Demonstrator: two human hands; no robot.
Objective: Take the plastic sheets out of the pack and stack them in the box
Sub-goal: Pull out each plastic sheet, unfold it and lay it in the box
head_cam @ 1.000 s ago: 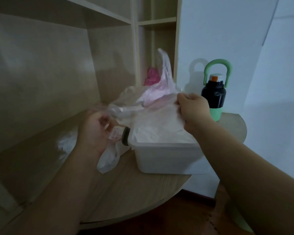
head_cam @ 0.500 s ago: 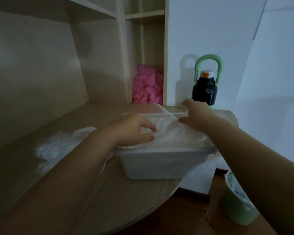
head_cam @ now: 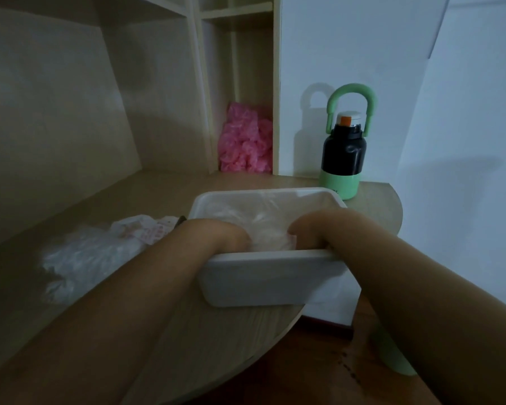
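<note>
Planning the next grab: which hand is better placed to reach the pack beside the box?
Left, probably. The left hand sits at the left end of the box, next to the pack; the right hand must cross the box.

**Dim desk, light falling from the right**

The frame is underexposed and grey, with a cool cast on the white wall. A bottle throws a soft-edged shadow leftward onto that wall, placing the light at the right of the frame. A broad, faint shadow crosses the right-hand wall. The forearms along the bottom edge are dark and slightly blurred. The wide lens bends the shelf lines at upper left, and detail is smeared in the lower corners.
</note>
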